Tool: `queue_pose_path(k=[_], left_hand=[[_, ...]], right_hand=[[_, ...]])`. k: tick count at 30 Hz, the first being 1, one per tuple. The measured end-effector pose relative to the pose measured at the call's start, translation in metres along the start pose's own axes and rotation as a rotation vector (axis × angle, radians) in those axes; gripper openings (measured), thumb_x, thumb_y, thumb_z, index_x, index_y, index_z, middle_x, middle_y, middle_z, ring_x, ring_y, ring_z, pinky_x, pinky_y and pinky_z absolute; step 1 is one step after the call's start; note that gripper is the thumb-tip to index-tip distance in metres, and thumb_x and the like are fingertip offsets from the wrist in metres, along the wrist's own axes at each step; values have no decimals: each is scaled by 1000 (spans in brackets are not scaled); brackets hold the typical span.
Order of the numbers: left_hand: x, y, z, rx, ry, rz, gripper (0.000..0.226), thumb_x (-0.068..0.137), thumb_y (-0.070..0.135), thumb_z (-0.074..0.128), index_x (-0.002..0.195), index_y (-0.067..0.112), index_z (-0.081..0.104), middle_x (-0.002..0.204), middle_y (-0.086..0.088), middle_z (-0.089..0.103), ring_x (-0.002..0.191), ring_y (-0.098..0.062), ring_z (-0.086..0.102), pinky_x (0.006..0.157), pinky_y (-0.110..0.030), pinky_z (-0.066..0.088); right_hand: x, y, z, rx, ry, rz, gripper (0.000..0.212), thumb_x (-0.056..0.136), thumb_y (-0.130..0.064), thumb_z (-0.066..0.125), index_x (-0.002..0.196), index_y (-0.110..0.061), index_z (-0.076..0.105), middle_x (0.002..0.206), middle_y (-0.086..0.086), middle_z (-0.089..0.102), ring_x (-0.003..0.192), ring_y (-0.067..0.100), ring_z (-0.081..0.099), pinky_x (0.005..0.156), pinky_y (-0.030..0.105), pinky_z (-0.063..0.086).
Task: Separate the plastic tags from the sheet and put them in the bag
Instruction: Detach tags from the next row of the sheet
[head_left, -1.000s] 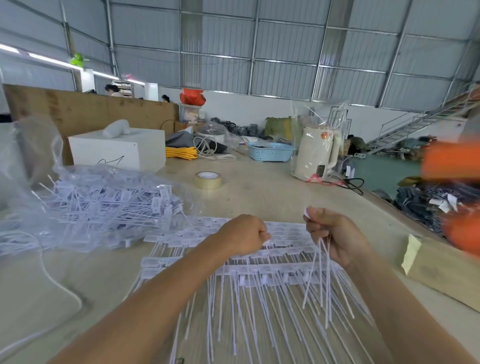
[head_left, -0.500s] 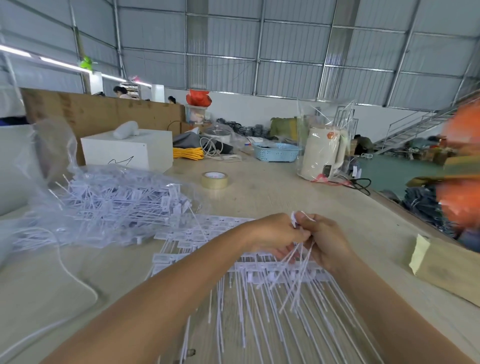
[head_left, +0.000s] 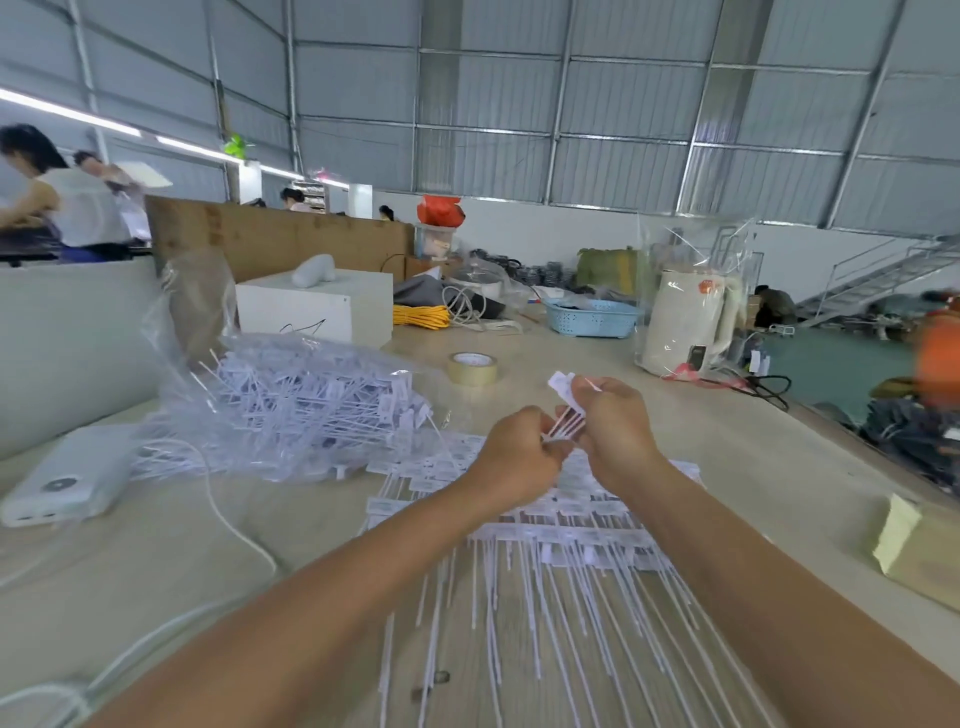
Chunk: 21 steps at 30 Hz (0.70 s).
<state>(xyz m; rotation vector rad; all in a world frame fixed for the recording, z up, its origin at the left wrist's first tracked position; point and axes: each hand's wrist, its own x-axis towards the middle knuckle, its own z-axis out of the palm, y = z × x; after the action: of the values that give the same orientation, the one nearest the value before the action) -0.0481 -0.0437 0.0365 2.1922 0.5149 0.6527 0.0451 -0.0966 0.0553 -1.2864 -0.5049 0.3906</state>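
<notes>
White plastic tag sheets (head_left: 561, 540) lie flat on the table in front of me, their long thin tails pointing toward me. Above them my right hand (head_left: 613, 431) grips a small bundle of separated white tags (head_left: 566, 395), heads sticking up past my fingers. My left hand (head_left: 511, 457) pinches the tails of that same bundle from the left. To the left sits a clear plastic bag (head_left: 291, 395) heaped with loose white tags, its mouth facing the sheets.
A white power bank (head_left: 72, 475) with a white cable lies at the left. A tape roll (head_left: 471, 369), white box (head_left: 317, 306), blue basket (head_left: 592, 317) and bagged kettle (head_left: 685, 317) stand farther back. A cardboard piece (head_left: 919, 551) lies at the right edge.
My hands, apart a second ago, came together and lifted the bundle of tags off the sheets. The camera has tilted and turned left, bringing the power bank and people at the left into view.
</notes>
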Motion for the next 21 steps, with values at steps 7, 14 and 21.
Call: queue_pose_path(k=[7,14,21], left_hand=[[-24,-32,-79,309,114,-6,21,97,16,47,81,10,60,82,-9,61,62,-13,49,61,-25,33],[-49,-74,-142,528,24,-169,28,93,11,43,89,10,70,106,-6,67,94,-22,60,82,-32,48],[-41,-103,-163,576,85,-241,30,95,10,39,101,0,66,112,-12,64,107,-27,57,91,-33,45]], right_hand=[[-10,3,75,-232,-195,-131,6,88,-6,59,90,-11,56,98,14,61,86,31,64,81,43,52],[-7,25,125,-587,-308,-424,14,90,-13,58,104,-10,59,95,3,61,85,18,57,71,25,44],[15,41,131,-1513,-306,-615,32,87,-21,58,115,-34,63,142,1,29,133,23,21,105,52,23]])
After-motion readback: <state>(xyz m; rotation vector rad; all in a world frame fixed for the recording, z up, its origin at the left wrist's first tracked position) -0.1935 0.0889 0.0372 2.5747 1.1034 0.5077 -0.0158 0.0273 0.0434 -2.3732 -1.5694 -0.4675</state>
